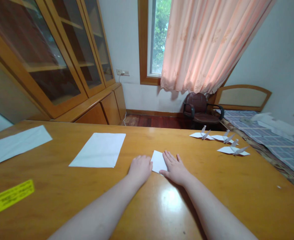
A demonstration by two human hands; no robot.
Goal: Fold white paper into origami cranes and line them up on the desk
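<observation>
A small white paper square (158,161) lies flat on the wooden table (162,213), between my two hands. My left hand (140,168) rests against its left edge with the fingers curled down, and they hide that edge. My right hand (175,168) lies palm down at its right side, fingers spread, its fingertips on or beside the paper. Farther right stand several white folded paper cranes, the nearest (233,150) on its flat paper base. A larger white sheet (98,150) lies to the left of my hands.
A long white paper strip (14,145) and a yellow printed strip (9,198) lie at the table's left. Beyond the far edge are a glass-fronted wooden cabinet (49,60), a dark leather chair (199,108) and a bed with a checked cover (267,143).
</observation>
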